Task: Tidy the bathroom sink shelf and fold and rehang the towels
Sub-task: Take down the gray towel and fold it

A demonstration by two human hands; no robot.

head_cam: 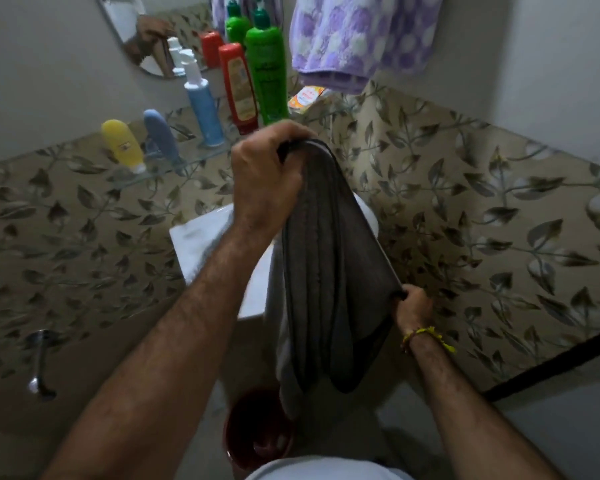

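A grey towel [329,271] hangs folded in long layers in front of me, over the white sink [215,244]. My left hand [267,178] grips its top edge, held high near the shelf. My right hand [413,304] pinches a lower corner on the right side. A purple patterned towel [354,39] hangs on the wall at the top. On the glass shelf [174,164] stand a green bottle [267,67], a red bottle [238,86], a blue pump bottle [201,105], a blue tube [161,136] and a yellow bottle [123,145].
A mirror [153,32] hangs above the shelf at the upper left. An orange box [305,98] lies behind the green bottle. A chrome tap [39,362] sticks out of the tiled wall at the left. A dark red bucket [257,427] stands on the floor below the towel.
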